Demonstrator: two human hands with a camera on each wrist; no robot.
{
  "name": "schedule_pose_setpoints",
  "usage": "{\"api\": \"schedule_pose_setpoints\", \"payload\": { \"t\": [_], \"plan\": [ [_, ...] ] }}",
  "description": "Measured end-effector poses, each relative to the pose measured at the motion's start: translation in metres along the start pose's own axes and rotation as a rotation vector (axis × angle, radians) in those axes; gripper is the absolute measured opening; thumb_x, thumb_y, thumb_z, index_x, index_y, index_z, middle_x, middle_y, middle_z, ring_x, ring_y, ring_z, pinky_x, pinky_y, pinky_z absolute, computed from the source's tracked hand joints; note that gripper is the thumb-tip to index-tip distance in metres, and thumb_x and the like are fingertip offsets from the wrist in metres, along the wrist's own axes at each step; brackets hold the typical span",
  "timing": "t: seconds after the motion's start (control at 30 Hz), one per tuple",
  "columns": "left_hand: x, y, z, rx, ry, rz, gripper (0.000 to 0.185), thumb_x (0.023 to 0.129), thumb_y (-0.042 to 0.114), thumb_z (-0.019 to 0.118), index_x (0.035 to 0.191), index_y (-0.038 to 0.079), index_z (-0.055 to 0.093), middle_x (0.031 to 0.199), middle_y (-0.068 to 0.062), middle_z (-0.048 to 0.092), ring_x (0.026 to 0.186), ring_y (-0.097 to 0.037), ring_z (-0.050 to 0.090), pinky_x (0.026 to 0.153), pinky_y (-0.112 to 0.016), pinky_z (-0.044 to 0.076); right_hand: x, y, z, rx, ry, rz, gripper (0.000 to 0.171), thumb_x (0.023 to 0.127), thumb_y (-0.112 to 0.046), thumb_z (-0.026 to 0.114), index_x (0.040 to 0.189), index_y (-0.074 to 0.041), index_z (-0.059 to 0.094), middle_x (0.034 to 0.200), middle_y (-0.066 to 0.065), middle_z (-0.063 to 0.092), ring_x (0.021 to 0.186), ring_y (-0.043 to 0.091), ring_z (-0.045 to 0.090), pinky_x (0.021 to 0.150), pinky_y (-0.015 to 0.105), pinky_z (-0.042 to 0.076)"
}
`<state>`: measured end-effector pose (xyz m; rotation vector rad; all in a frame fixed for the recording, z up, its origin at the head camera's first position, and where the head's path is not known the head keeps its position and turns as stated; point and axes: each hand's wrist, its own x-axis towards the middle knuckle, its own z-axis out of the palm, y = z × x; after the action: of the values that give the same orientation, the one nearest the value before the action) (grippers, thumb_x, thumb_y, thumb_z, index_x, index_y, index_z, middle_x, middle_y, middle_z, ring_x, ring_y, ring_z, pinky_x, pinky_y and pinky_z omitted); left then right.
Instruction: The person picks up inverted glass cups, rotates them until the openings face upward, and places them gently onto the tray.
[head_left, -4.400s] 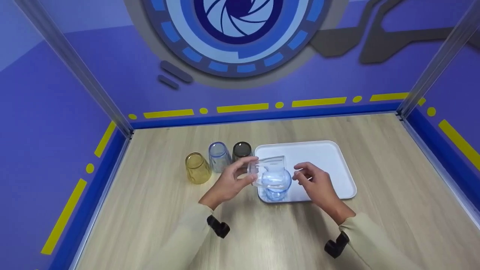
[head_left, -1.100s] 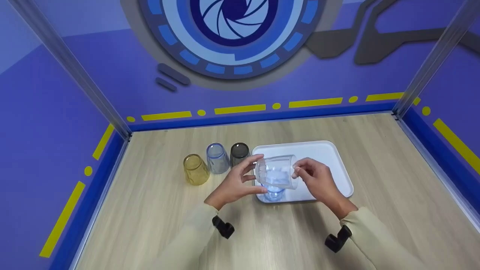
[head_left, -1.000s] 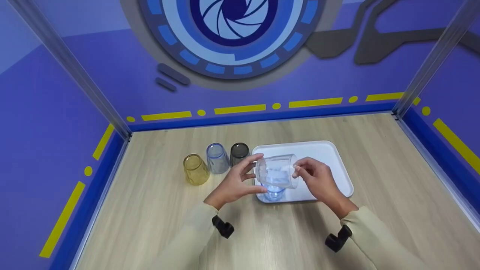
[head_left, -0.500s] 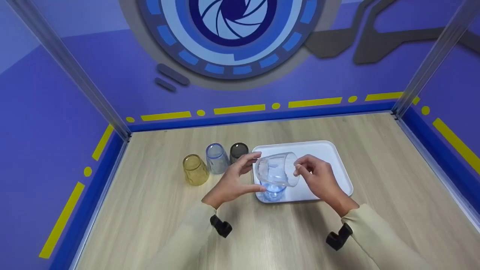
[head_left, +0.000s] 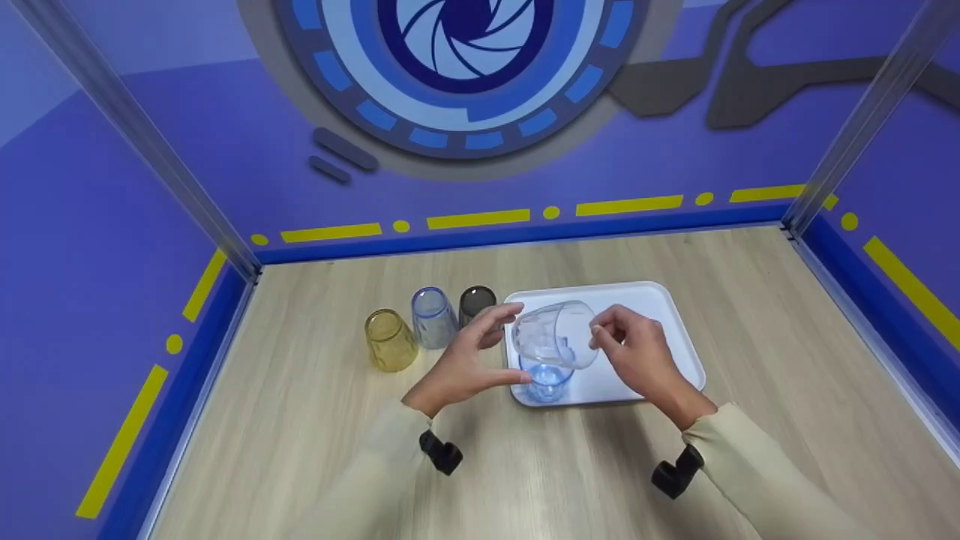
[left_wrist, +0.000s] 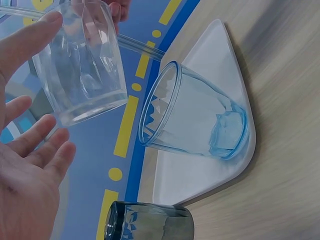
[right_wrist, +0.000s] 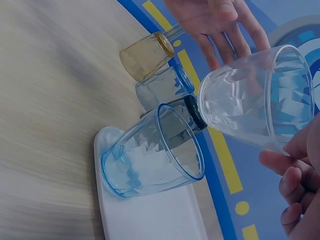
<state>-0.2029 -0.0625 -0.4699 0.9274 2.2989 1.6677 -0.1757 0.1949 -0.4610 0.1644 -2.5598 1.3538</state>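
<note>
1. The clear cup [head_left: 555, 335] hangs in the air between the two hands, tilted, its long axis slanting with the mouth toward the left hand [head_left: 465, 360] and the base toward the right hand [head_left: 637, 360]
2. The right hand pinches the cup near its base with curled fingertips [right_wrist: 295, 175]
3. The left hand is spread wide; one fingertip [left_wrist: 47, 22] seems to touch the cup's wall, though the contact is hard to confirm
4. Just below the fingers stands the blue cup [head_left: 546, 377], upright and mouth up on the near left corner of the white tray [head_left: 660, 315]
5. Both hands are equally close; the clear cup's mouth lies just above the blue cup's rim, apart from it
</note>
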Motion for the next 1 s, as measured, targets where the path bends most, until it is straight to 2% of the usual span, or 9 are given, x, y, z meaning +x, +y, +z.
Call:
{"api": "schedule_pose_setpoints", "payload": {
  "t": [0.1, 0.23, 0.33, 0.43, 0.6, 0.8, 1.0],
  "plan": [
    [0.001, 0.001, 0.001, 0.009, 0.006, 0.002, 0.085, 0.071, 0.017, 0.086, 0.144, 0.020, 0.042, 0.148, 0.002, 0.043, 0.138, -0.030, 0.041, 0.113, -0.039, 0.037, 0.000, -0.002, 0.000, -0.008, -0.004, 0.014, 0.010, 0.091, -0.003, 0.061, 0.083, -0.009, 0.064, 0.068, 0.002, 0.065, 0.061, 0.008, 0.052, 0.056, 0.019, 0.039],
    [0.002, 0.003, 0.002, 0.027, 0.017, 0.006, 0.085, 0.070, 0.014, 0.086, 0.143, 0.024, 0.043, 0.146, 0.003, 0.044, 0.137, -0.028, 0.042, 0.112, -0.040, 0.039, 0.000, -0.003, -0.001, -0.020, -0.009, 0.027, 0.009, 0.092, -0.004, 0.061, 0.084, -0.008, 0.064, 0.068, 0.002, 0.064, 0.060, 0.009, 0.052, 0.055, 0.019, 0.039],
    [0.002, 0.004, 0.003, 0.052, 0.022, 0.006, 0.086, 0.070, 0.017, 0.087, 0.143, 0.025, 0.043, 0.146, 0.004, 0.043, 0.136, -0.023, 0.042, 0.111, -0.042, 0.040, 0.001, -0.005, -0.002, -0.028, -0.006, 0.030, 0.009, 0.092, -0.006, 0.061, 0.083, -0.008, 0.063, 0.068, 0.002, 0.064, 0.061, 0.010, 0.053, 0.055, 0.020, 0.040],
    [0.003, 0.005, 0.003, 0.087, 0.025, -0.003, 0.087, 0.070, 0.023, 0.087, 0.144, 0.027, 0.041, 0.146, 0.005, 0.042, 0.136, -0.017, 0.042, 0.111, -0.039, 0.041, 0.001, -0.008, -0.002, -0.047, 0.000, 0.026, 0.009, 0.092, -0.007, 0.061, 0.083, -0.008, 0.063, 0.068, 0.001, 0.063, 0.061, 0.010, 0.053, 0.055, 0.020, 0.040],
    [0.004, 0.007, 0.004, 0.151, 0.027, -0.014, 0.089, 0.071, 0.030, 0.086, 0.146, 0.028, 0.038, 0.146, 0.004, 0.040, 0.137, -0.015, 0.041, 0.109, -0.031, 0.041, 0.001, -0.011, -0.001, -0.091, 0.015, 0.025, 0.010, 0.091, -0.009, 0.061, 0.082, -0.008, 0.063, 0.067, 0.000, 0.062, 0.061, 0.011, 0.053, 0.055, 0.021, 0.041],
    [0.004, 0.010, 0.005, 0.232, 0.035, 0.010, 0.088, 0.072, 0.033, 0.085, 0.146, 0.026, 0.038, 0.147, 0.003, 0.040, 0.137, -0.020, 0.041, 0.111, -0.036, 0.041, 0.001, -0.014, 0.002, -0.159, 0.057, 0.003, 0.011, 0.090, -0.008, 0.061, 0.079, -0.008, 0.062, 0.064, 0.001, 0.059, 0.058, 0.011, 0.049, 0.054, 0.022, 0.039],
    [0.004, 0.013, 0.006, 0.328, 0.038, 0.045, 0.090, 0.072, 0.045, 0.082, 0.147, 0.026, 0.037, 0.149, 0.002, 0.039, 0.139, -0.017, 0.038, 0.113, -0.043, 0.037, 0.003, -0.017, 0.005, -0.195, 0.098, -0.003, 0.011, 0.088, -0.007, 0.062, 0.077, -0.007, 0.062, 0.063, 0.002, 0.057, 0.057, 0.012, 0.048, 0.055, 0.025, 0.038]
  ]
}}
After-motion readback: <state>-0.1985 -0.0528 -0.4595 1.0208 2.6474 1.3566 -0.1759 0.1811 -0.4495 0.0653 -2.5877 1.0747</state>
